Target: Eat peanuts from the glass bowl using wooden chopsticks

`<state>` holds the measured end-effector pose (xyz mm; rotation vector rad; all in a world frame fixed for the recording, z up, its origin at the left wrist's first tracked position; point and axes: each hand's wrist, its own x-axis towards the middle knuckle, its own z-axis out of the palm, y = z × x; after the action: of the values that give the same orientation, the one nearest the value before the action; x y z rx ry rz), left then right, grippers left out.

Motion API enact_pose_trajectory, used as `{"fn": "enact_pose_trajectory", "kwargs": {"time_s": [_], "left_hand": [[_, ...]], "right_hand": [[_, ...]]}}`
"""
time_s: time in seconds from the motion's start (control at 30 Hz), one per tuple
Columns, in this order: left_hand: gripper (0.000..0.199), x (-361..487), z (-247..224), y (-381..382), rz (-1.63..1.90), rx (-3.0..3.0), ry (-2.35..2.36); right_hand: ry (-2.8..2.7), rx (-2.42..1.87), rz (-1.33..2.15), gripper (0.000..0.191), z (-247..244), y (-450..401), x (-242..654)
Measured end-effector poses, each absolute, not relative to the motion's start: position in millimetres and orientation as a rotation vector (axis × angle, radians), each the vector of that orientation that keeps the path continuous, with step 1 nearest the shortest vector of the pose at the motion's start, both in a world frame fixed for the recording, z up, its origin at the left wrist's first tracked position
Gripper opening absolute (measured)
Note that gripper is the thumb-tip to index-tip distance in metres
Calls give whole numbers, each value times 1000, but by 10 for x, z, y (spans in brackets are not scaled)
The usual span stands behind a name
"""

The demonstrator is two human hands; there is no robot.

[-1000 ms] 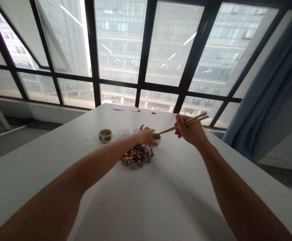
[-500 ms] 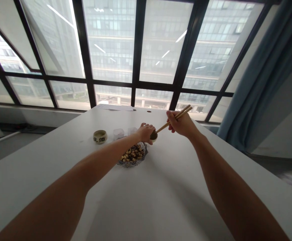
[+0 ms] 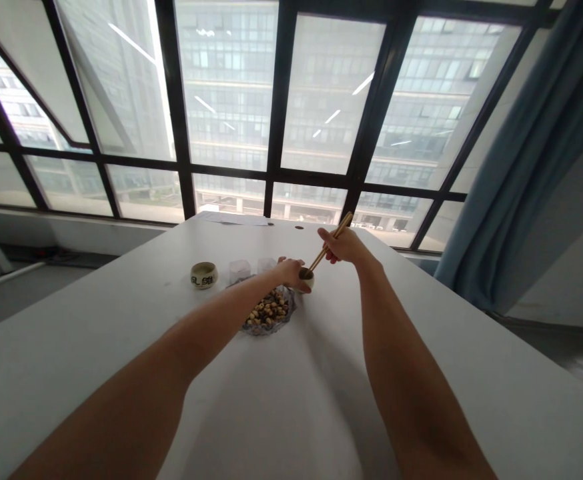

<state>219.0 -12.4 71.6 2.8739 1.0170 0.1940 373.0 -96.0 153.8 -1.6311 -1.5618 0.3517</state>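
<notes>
My left hand (image 3: 292, 275) grips a small light bowl (image 3: 307, 283) with a dark inside at the middle of the table. In my right hand (image 3: 342, 245) is a pair of wooden chopsticks (image 3: 325, 249), their tips down inside that bowl. What the bowl holds is too small to tell. Just left of it and nearer to me, a crinkled clear dish (image 3: 277, 325) holds a pile of nuts (image 3: 271, 309), partly covered by my left forearm.
A second bowl (image 3: 204, 275) with dark characters stands at the left. Two clear containers (image 3: 240, 269) sit behind my left forearm. Papers (image 3: 231, 219) lie at the far edge of the white table (image 3: 271, 413), before the windows.
My right hand has moved left and slightly down, and the chopsticks stand steeper, with their tips deeper in the bowl. The bowl looks more upright in my left hand. The view has shifted slightly.
</notes>
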Motion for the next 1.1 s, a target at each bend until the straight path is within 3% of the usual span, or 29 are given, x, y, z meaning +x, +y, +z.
{"fn": "enact_pose_trajectory", "kwargs": {"time_s": [0.13,0.33,0.53,0.7,0.9,1.1], "left_hand": [[73,2005,790,-166,190,2878,1067],[55,1027,848,-211,653,2916,1132],[38,69,567,-211,1087,2614,1517],[61,-256,179,-139,1288,2318,1690],[94,-324,-44,-75,1116,2077,1651],[87,-318,-17,-96,1050,2089,1663]], "right_hand": [[-1504,-1578,375,54,1637,-920,3677],[-1546,-1447,405,53,1852,-863,3350],[-1800,-1365,608,49,1692,-805,3049],[-1841,-1393,711,45,1477,-690,3062],[-1870,-1435,857,43,1329,-623,3130],[-1811,-1460,859,41,1384,-658,3211]]}}
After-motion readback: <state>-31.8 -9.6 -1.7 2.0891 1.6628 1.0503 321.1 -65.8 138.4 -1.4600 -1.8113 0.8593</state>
